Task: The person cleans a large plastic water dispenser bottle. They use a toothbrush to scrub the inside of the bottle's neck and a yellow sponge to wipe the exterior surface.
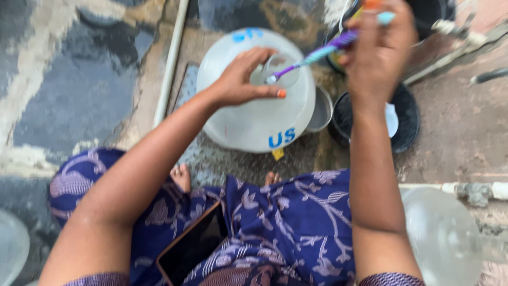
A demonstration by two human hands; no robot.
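- Your left hand (241, 79) holds a small clear glass (280, 70) over the white basin (254, 124), fingers curled round its side and thumb underneath. The grip is closed on the glass but looks light; wet glass could slip and drop into the basin or onto the stone floor (74, 90) beside it.
- Your right hand (378, 50) is clamped on a purple and teal toothbrush (317, 54), its head poking into the mouth of the glass. Push too hard on the rim and you may lever the glass out of your left fingers, or chip it.
- The picture is blurred with motion, so I cannot tell how deep the bristles sit. Fast scrubbing raises the chance of the brush skidding off and flicking water.
- A dark phone or tablet (193, 246) rests on your lap, on the blue patterned cloth (296, 222), just below the basin. Splashes or a dropped glass could land on it.
- Your bare toes (181, 176) are near the basin's edge; broken glass there would be a hazard.
- A metal cup (321, 110) and a black bowl (407, 124) sit close to the basin's right, easy to knock with your right elbow.
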